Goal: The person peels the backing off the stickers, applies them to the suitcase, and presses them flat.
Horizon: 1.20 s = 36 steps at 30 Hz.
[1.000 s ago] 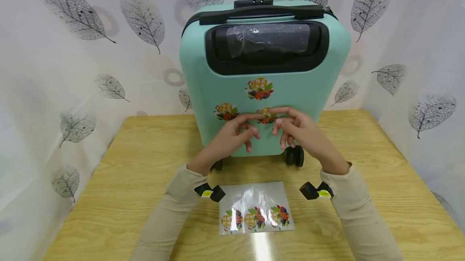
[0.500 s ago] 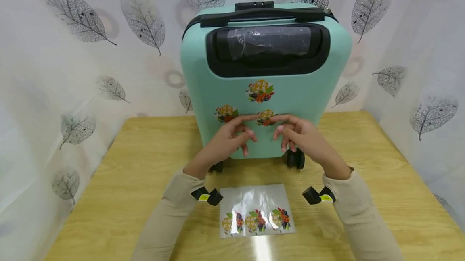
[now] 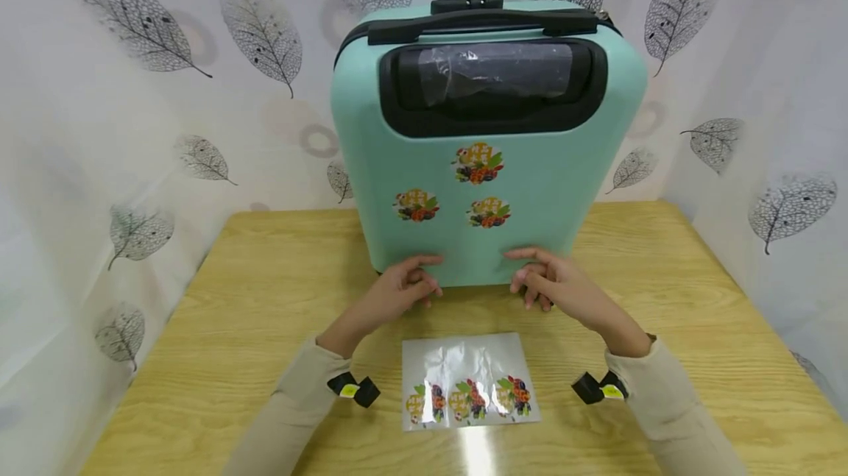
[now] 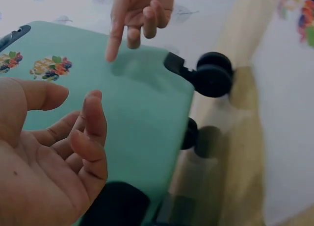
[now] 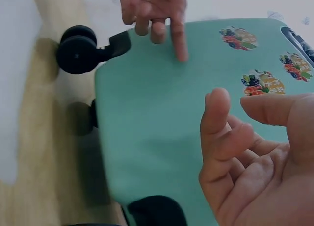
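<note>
A mint-green suitcase (image 3: 543, 167) stands upright on the wooden table, with three round fruit stickers on its front. The top sticker (image 3: 478, 163) sits below the black handle recess; lower down are a left sticker (image 3: 416, 206) and a right sticker (image 3: 489, 212). My left hand (image 3: 402, 286) is before the suitcase's lower left, index finger extended, holding nothing. At the lower right is my right hand (image 3: 562, 286), also holding nothing, its index finger pointing inward. Whether either fingertip touches the shell I cannot tell. The right wrist view shows all three stickers (image 5: 263, 83) lying flat.
A glossy sticker sheet (image 3: 457, 358) lies on the table (image 3: 278, 299) between the forearms, with three fruit stickers along its near edge. Black wheels (image 4: 214, 74) jut from the suitcase's base. Leaf-patterned cloth (image 3: 132, 130) hangs behind and at both sides.
Both hands have come away from the lower right sticker, moving down and apart towards the suitcase's bottom corners. Both lower stickers are now uncovered.
</note>
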### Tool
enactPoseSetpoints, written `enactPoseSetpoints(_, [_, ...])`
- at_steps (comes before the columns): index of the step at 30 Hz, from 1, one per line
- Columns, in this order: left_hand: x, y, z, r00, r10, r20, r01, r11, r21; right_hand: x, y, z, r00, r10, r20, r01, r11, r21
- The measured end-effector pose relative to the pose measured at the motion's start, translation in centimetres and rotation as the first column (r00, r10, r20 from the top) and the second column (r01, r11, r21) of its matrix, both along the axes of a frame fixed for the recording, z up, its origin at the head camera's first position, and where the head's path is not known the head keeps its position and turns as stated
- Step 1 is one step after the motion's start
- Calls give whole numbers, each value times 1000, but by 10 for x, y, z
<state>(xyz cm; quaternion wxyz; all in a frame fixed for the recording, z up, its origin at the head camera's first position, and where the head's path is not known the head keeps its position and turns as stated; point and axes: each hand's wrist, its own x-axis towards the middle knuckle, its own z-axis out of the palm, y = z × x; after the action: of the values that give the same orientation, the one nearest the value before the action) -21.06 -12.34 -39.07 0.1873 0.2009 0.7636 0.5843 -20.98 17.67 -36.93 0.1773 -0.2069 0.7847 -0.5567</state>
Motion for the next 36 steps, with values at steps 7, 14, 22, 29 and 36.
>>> enactPoseSetpoints(7, [18, -26, -30, 999, -35, 39, 39, 992, -124, 15, 2, -16, 995, 88, 45, -89, 996, 29])
enactPoseSetpoints(14, [36, -50, -38, 995, -82, 59, 94, 964, -249, 30, -15, -36, 966, 227, 126, -230, 973, 12])
enactPoseSetpoints(22, [55, -71, -45, 984, -76, 161, 113, 965, -237, 42, -44, -53, 937, 300, 178, -299, 954, -32])
enactPoseSetpoints(29, [73, -69, -52, 952, -85, 295, 129, 983, -134, 54, -61, -66, 892, 330, 308, -322, 943, -79])
enactPoseSetpoints(36, [81, -59, -58, 948, -86, 306, 117, 989, -86, 60, -70, -77, 883, 350, 313, -365, 931, -11])
